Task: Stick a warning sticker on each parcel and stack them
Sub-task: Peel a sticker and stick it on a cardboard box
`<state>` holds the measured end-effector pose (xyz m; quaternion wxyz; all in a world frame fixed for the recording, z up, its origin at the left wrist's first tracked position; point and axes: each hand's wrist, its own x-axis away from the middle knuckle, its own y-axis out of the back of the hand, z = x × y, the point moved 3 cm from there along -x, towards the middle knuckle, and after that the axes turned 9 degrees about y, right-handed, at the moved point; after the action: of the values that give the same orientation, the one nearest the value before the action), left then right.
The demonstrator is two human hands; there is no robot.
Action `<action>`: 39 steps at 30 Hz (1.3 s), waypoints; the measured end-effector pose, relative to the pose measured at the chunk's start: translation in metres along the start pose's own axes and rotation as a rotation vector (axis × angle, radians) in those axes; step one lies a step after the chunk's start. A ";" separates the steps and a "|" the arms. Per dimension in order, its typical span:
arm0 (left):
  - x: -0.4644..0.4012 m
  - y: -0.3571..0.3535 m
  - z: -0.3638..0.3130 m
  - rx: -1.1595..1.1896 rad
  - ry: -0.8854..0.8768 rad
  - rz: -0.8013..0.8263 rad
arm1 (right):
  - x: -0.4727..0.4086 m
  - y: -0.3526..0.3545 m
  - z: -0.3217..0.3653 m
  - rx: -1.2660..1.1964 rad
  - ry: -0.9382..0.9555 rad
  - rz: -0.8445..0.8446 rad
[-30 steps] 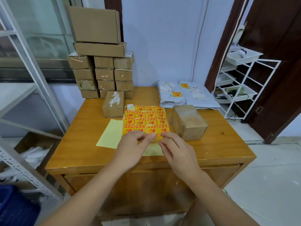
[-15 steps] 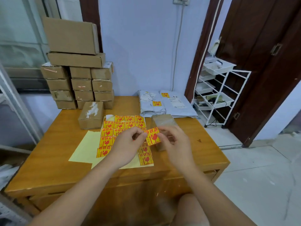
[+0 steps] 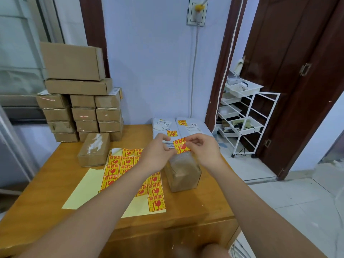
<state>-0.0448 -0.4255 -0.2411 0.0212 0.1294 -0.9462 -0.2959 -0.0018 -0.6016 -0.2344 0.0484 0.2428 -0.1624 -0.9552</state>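
Observation:
A yellow and red warning sticker (image 3: 181, 145) hangs in the air between my two hands. My left hand (image 3: 158, 152) pinches its left edge and my right hand (image 3: 203, 148) pinches its right edge. Directly below them a small brown parcel (image 3: 183, 173) wrapped in clear tape stands on the wooden table (image 3: 46, 198). The sticker sheet (image 3: 130, 164) on pale yellow backing lies left of that parcel, partly under my left forearm. Another brown parcel (image 3: 94, 149) with torn white label lies further left.
A stack of cardboard boxes (image 3: 80, 101) stands at the table's back left against the wall. Grey mailer bags (image 3: 178, 127) with stickers lie at the back right. A white wire rack (image 3: 242, 116) stands right of the table beside a dark door.
The sticker has come off the sheet and risen with both hands, which now hold it above the small parcel. The view has tilted up.

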 end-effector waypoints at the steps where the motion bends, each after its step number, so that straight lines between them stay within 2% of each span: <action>1: -0.002 0.000 0.002 -0.060 -0.013 -0.019 | -0.004 -0.001 -0.005 0.041 -0.011 0.011; 6: -0.001 -0.008 0.014 -0.269 -0.109 -0.024 | -0.009 -0.011 -0.029 0.155 -0.070 0.107; 11: 0.001 -0.015 0.021 -0.362 -0.199 -0.025 | -0.007 -0.018 -0.039 0.215 -0.047 0.104; 22: -0.003 -0.019 0.025 -0.551 -0.202 -0.005 | -0.008 -0.021 -0.037 0.314 -0.029 0.146; 27: 0.000 -0.021 0.022 -0.700 -0.318 -0.084 | -0.008 -0.022 -0.034 0.326 -0.040 0.148; 33: 0.001 -0.027 0.020 -0.831 -0.356 -0.063 | -0.010 -0.019 -0.031 0.333 -0.020 0.174; 37: 0.003 -0.028 0.019 -0.856 -0.366 -0.075 | -0.019 -0.013 -0.034 0.477 0.013 0.150; 39: 0.005 -0.028 0.020 -0.848 -0.364 -0.079 | -0.020 -0.017 -0.038 0.452 -0.044 0.171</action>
<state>-0.0453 -0.4376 -0.2741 -0.1057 0.0914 -0.7244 -0.6751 0.0334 -0.5928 -0.2628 0.0698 0.2122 -0.3929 -0.8920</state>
